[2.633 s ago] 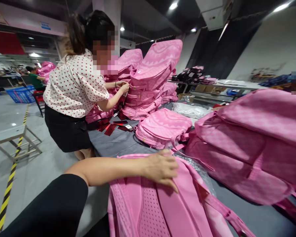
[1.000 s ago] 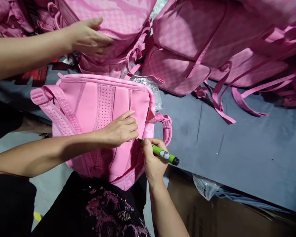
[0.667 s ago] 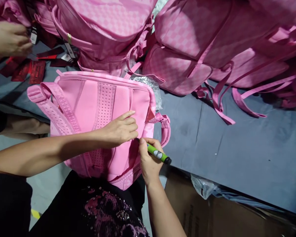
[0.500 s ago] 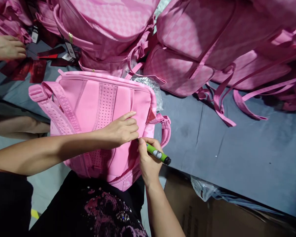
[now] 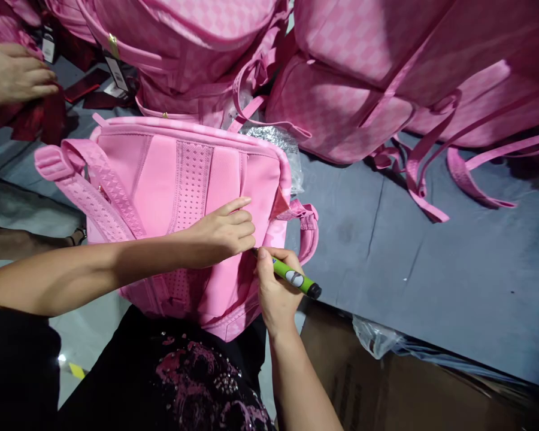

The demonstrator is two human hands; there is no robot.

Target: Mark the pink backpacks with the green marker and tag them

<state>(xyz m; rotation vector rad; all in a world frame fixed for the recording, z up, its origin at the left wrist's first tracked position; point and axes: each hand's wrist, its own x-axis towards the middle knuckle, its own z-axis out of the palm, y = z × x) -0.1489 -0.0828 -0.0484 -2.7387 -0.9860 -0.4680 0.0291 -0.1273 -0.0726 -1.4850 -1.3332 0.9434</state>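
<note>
A pink backpack (image 5: 161,179) stands on the table's near edge, its padded back panel with a perforated middle strip facing me. My left hand (image 5: 227,230) lies on that panel, fingers curled in on the fabric near its right side; the thumb is hidden. Close against those fingers, my right hand (image 5: 278,287) is closed around a green marker (image 5: 295,277) with a black end and a white-and-grey picture. Its tip points at the fabric beside my left fingertips, and the exact contact is hidden.
Large pink checkered backpacks (image 5: 341,102) crowd the back of the grey table (image 5: 363,251), straps trailing forward. At the far left another person's hand (image 5: 18,75) is by dark red tags (image 5: 29,117). Clear plastic (image 5: 372,335) and a cardboard box (image 5: 354,371) are below the table edge.
My view has shifted slightly. Both my hands keep nearly the same place on the backpack, the marker still gripped. The other person's hand has moved over the red tags.
</note>
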